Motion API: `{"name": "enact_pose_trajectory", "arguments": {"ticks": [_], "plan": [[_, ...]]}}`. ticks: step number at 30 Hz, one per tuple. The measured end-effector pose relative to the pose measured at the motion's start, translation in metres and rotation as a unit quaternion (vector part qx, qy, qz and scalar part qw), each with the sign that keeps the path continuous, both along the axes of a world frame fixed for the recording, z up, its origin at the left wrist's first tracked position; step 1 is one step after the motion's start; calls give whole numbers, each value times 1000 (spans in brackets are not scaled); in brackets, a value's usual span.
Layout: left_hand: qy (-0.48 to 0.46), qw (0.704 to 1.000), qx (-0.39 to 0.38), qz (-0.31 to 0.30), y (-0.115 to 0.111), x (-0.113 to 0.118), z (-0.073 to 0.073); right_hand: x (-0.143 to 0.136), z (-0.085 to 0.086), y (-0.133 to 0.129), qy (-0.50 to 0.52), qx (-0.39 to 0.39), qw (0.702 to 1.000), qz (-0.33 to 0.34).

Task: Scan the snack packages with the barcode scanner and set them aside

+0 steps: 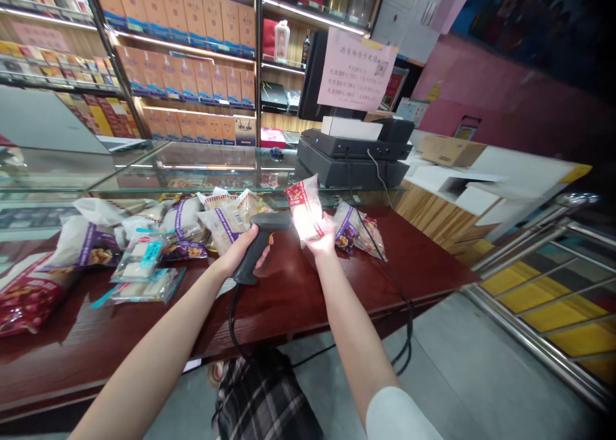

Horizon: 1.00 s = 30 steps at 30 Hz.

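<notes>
My left hand [240, 251] is wrapped round the grip of a black handheld scanner [260, 247], its head turned to the right. In my right hand [323, 236] is a red and white snack packet [304, 204], held up over the counter and lit by a bright glare at its lower part. Two more packets [347, 225] lie just right of that hand. To the left of the scanner, several bagged snacks with purple bands [181, 225] are piled up. Two clear and blue packs [139, 255] lie in front of them.
The dark red counter [289, 299] has a glass case [192, 164] behind it. A black cash drawer and printer [353, 158] stand at the back, under a monitor with a pink notice [356, 71]. A black cable [402, 289] hangs over the right front edge. Metal railing [543, 312] stands right.
</notes>
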<state>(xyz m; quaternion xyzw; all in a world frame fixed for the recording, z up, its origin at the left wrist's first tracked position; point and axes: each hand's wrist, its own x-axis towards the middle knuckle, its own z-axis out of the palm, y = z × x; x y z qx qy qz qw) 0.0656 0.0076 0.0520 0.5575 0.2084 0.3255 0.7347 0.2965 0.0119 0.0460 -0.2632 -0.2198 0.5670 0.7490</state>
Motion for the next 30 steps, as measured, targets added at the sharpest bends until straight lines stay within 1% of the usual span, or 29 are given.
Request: {"name": "enact_pose_trajectory", "arguments": {"ticks": [3,9,11,13,14,15,16,17,19,20,21,22,25,27,28,30], "plan": [[2,1000,0,-12,0,0,-1,1,-3,2,-6,-1,1000,-10],[-6,1000,-11,12,1,0,-1,3,-4,4,-17,-8,1000,-21],[-17,1000,-9,23,3,-2,1,5,-4,6,-43,-12,997,-60],[-35,998,-10,43,6,-6,4,8,-5,7,-117,-3,982,-145],[-46,997,-13,57,7,-8,6,10,-5,6,-180,3,963,-200],[-58,995,-16,74,9,-10,8,12,-5,5,-260,2,932,-253],[-70,993,-20,94,10,-12,10,13,-5,3,-349,-7,888,-300],[-83,990,-23,115,12,-14,13,14,-5,0,-439,-24,834,-333],[-107,982,-27,154,14,-19,17,12,-6,-5,-588,-64,722,-360],[-115,978,-29,172,15,-21,20,10,-7,-7,-641,-76,677,-354],[-121,975,-30,186,16,-23,21,6,-9,-8,-683,-79,644,-336],[-125,972,-32,198,16,-25,22,1,-12,-8,-719,-72,619,-307],[-130,966,-31,220,18,-30,24,-12,-27,-3,-807,-43,558,-190],[-133,965,-27,225,20,-32,23,-16,-37,3,-848,-50,509,-139],[-133,964,-26,227,20,-33,22,-15,-41,5,-857,-65,492,-138],[-134,964,-26,230,22,-35,21,-11,-46,10,-860,-107,473,-161]]}}
